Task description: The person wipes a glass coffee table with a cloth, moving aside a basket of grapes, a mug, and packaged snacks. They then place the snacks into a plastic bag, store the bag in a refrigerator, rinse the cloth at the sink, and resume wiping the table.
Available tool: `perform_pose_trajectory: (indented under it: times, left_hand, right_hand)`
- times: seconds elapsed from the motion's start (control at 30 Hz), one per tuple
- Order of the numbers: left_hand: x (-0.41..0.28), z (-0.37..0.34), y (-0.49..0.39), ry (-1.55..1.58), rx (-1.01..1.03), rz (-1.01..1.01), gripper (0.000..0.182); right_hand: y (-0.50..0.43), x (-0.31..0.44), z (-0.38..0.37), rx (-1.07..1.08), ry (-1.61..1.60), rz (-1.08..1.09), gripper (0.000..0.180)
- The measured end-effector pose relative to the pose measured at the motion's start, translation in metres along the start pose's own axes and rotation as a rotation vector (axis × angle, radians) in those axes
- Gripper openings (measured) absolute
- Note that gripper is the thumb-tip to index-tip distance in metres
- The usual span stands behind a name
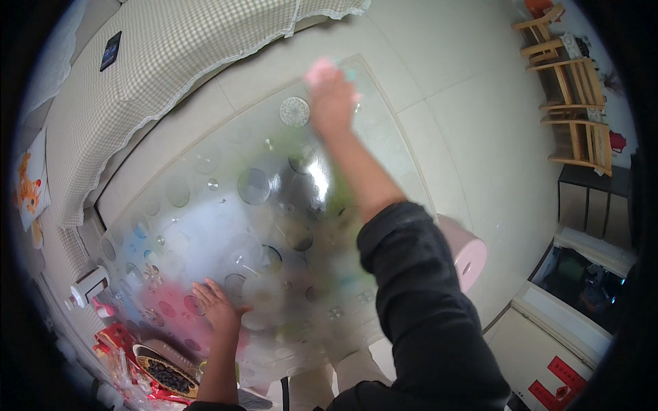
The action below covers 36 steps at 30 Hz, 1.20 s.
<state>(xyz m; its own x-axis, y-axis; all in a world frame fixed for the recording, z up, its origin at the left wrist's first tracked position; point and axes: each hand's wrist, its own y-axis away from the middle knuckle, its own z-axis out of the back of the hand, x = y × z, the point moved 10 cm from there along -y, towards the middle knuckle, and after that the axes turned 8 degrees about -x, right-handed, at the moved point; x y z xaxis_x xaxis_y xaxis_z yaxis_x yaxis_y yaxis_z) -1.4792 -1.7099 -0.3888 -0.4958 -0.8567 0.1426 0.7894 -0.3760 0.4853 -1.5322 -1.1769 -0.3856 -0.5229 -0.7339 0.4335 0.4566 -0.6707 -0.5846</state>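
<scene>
A frosted glass-topped table (221, 221) lies before me, its surface bearing round patterns and bright reflections. At its far end my right hand (331, 105) grips a pink cloth (322, 73), both slightly blurred. Most of the cloth shows beyond my fingers, and my palm hides the rest. A clear round patterned disc (295, 112) is just left of my right wrist. Nearer to me, on the left, my left hand (220, 307) is palm down over the table with its thumb spread and nothing in it. Whether it presses on the glass I cannot tell.
A sofa with a checked cover (169, 56) runs along the far left, a phone (110, 51) on it. A basket of dark pieces (167, 374) and red packaging (115, 339) crowd the near left. A pink cylindrical stool (465, 251) stands right; wooden chairs (570, 87) line the far right.
</scene>
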Motion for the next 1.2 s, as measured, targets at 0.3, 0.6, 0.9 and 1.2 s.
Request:
perform_pose_trajectory:
  times: [0.3,0.6,0.9,1.2]
  left_hand:
    - [0.0,0.003,0.0,-0.009,0.025,0.007,0.138]
    - [0.009,-0.001,0.007,-0.038,0.088,0.044,0.136]
    - [0.006,0.001,0.003,-0.063,0.063,0.038,0.133]
    - [0.0,0.0,0.001,-0.089,0.126,0.065,0.132]
  right_hand:
    - [-0.058,-0.05,-0.01,0.314,0.321,0.112,0.043]
    - [0.034,0.054,-0.015,0.383,0.029,0.504,0.044]
    - [0.017,0.045,-0.034,0.36,0.097,0.399,0.045]
    - [-0.053,-0.079,-0.016,0.412,0.412,-0.079,0.047]
